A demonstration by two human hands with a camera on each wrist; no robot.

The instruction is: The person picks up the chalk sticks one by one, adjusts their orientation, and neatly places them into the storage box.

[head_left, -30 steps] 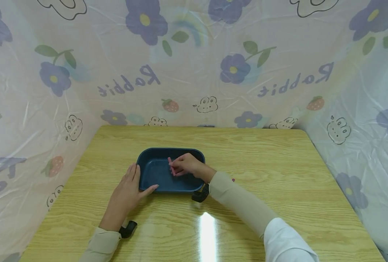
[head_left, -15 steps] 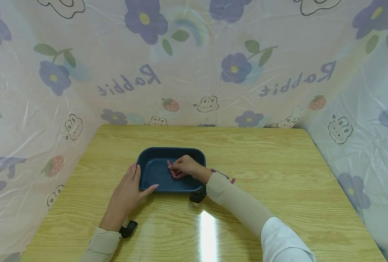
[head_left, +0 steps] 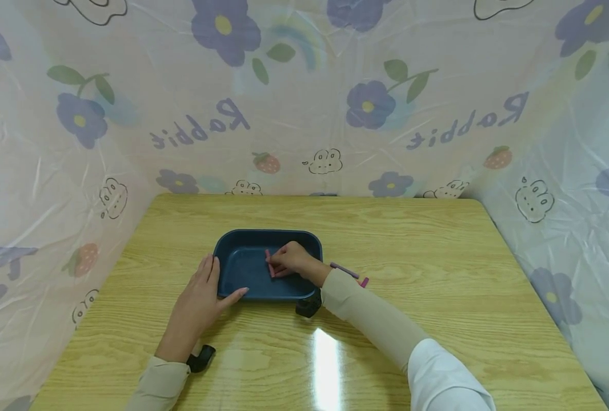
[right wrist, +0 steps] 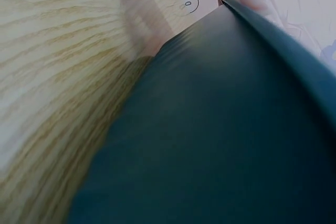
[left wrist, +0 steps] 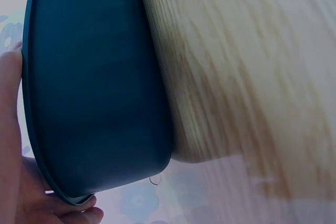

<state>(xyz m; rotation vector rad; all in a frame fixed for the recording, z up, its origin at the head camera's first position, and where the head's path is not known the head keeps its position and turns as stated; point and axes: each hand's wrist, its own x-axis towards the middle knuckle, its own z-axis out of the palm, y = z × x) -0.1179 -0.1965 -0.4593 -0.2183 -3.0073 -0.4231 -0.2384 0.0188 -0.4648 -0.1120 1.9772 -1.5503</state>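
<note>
A dark blue rectangular tray [head_left: 248, 294] with rounded corners sits on the table. My left hand [head_left: 200, 297] rests at its near left corner, fingers fairly straight along the left side and thumb across the near rim. In the left wrist view the thumb [left wrist: 9, 87] lies by the tray's rim. My right hand [head_left: 294, 260] is over the right half of the tray and pinches a thin pink stick [head_left: 269, 264], perhaps chalk or a crayon. The stick's lower end is near the tray floor; contact cannot be told. The right palm is hidden.
Right of the tray, a greyish purple stick [head_left: 344, 270] and a darker pink stick [head_left: 364, 282] lie on the wood-grain table [head_left: 417, 245], the pink one partly behind the right sleeve. Patterned curtains [head_left: 294, 114] stand around the back and sides.
My right hand has shifted only slightly, still pinching the pink stick. The right sleeve has moved a little left, uncovering the purple stick and more of the darker pink one. The left hand stays put.
</note>
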